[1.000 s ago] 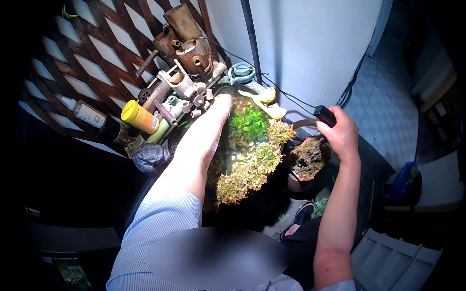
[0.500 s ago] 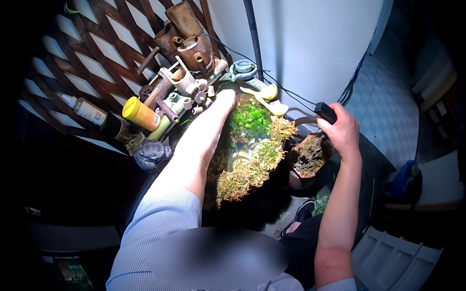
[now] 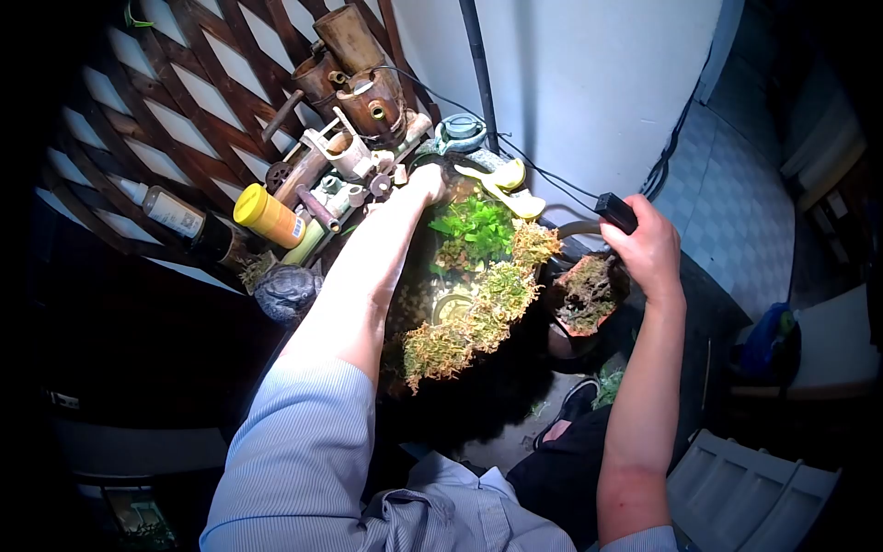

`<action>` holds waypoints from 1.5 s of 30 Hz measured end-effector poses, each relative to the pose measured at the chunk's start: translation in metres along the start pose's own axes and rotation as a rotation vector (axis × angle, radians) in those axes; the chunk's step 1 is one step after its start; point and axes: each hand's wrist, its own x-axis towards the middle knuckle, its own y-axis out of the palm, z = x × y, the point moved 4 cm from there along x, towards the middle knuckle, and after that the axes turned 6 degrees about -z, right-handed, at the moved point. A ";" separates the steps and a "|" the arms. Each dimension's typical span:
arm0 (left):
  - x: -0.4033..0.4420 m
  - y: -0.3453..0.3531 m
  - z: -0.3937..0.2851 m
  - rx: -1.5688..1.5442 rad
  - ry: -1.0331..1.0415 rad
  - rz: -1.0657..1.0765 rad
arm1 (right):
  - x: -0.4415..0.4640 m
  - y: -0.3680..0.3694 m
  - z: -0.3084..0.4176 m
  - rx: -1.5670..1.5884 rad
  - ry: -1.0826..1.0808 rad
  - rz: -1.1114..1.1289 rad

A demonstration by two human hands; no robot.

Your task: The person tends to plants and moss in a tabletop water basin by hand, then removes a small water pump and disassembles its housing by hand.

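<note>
My left hand (image 3: 426, 186) reaches down at the far left edge of a planted water basin, its fingers hidden below the surface or behind the hand. Bright green plants (image 3: 475, 227) grow just right of it, and yellowish moss (image 3: 478, 317) lines the near right rim. My right hand (image 3: 648, 247) is closed around a black block-shaped device (image 3: 616, 212) with a cable, beside the pot handle. Below that hand stands a pot with a mossy rock (image 3: 587, 294).
Bamboo vessels (image 3: 371, 101) and small wooden fittings stand behind the basin. A yellow-capped jar (image 3: 267, 215), a bottle (image 3: 166, 210) and a dark stone figure (image 3: 287, 293) are at the left. Yellow ornaments (image 3: 508, 189) sit on the far rim. A grey chair (image 3: 750, 492) is at the lower right.
My left forearm has shifted slightly left, and the hand's back shows more above the water. My right hand still holds the black device in nearly the same place.
</note>
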 end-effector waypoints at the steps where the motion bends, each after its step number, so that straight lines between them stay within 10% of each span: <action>1: 0.002 0.001 0.000 0.000 0.000 -0.001 | 0.000 0.000 0.000 0.003 -0.001 0.000; 16: 0.019 0.018 0.018 0.028 0.015 -0.255 | 0.001 0.002 0.002 -0.001 -0.005 -0.002; 45: 0.005 0.024 -0.019 0.098 -0.085 0.093 | -0.001 -0.003 -0.004 0.005 0.016 -0.007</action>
